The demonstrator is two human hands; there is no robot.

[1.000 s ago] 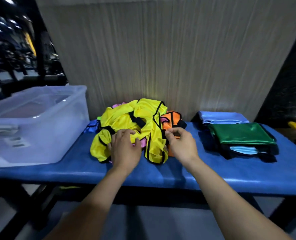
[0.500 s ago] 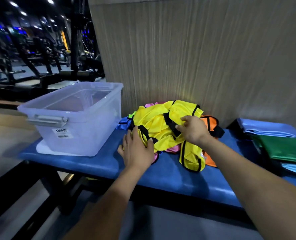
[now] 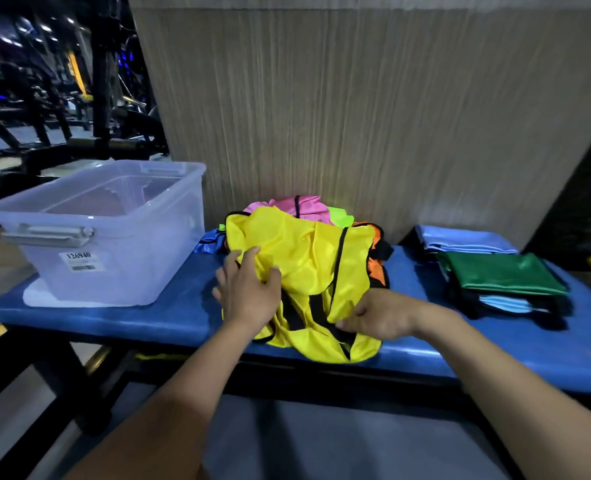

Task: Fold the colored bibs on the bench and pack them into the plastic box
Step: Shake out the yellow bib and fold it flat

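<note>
Meanwhile both hands, left hand (image 3: 249, 292) and right hand (image 3: 378, 315), grip yellow bib (image 3: 301, 258); plastic box (image 3: 114, 237) empty.

Dim room; a pale glow lights the wall (image 3: 356, 133) beyond the left hand (image 3: 249, 292). Left of it, ceiling lamps glare bluish. Edges bend and blur, motion-smeared.

Two bare forearms come up from the bottom edge of the view, with no sleeve, watch, band or glove on either as far as they show. The left hand (image 3: 249, 292) has no ring on the fingers that can be seen, and its nails look short and plain. The right hand (image 3: 380, 318) is likewise bare, its wrist unadorned, with its fingertips hidden, so the nails cannot be judged.
</note>
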